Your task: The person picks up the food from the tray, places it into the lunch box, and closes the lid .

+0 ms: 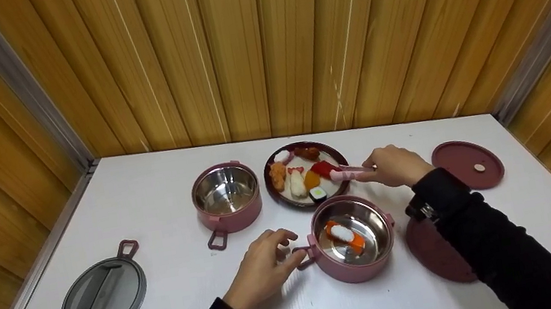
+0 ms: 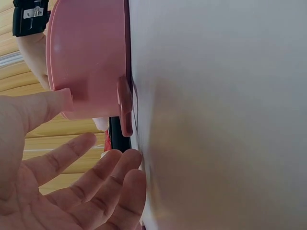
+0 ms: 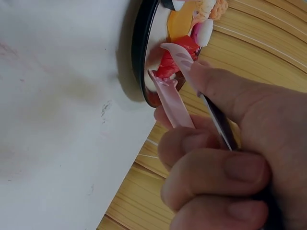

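Counter point(image 1: 163, 216), near side: my left grip point(image 1: 265, 264) is loose, holding nothing, thumb by the near pot point(image 1: 355, 273)'s handle point(image 2: 124, 103); can't tell if touching. Grey lid point(image 1: 111, 302) lies well left. Near pot: steel-lined, orange-and-white piece point(image 1: 343, 233) on the bottom. Maroon disc point(image 1: 434, 251) to its right, partly hidden by my right sleeve point(image 1: 505, 245). Farther out, second pot point(image 1: 241, 219): bare steel interior showing. Right grip point(image 1: 393, 164) is wrapped round pink tongs point(image 3: 175, 103), tips at the red piece point(image 1: 321, 169) on the plate point(image 1: 278, 196); can't confirm they pinch it. Same plate: yellow piece point(image 1: 311, 179), roll point(image 1: 318, 194), shrimp-shaped piece point(image 1: 297, 185), fried piece point(image 1: 278, 176), dark-brown piece point(image 1: 308, 152). Right of that: another maroon disc point(image 1: 462, 163).
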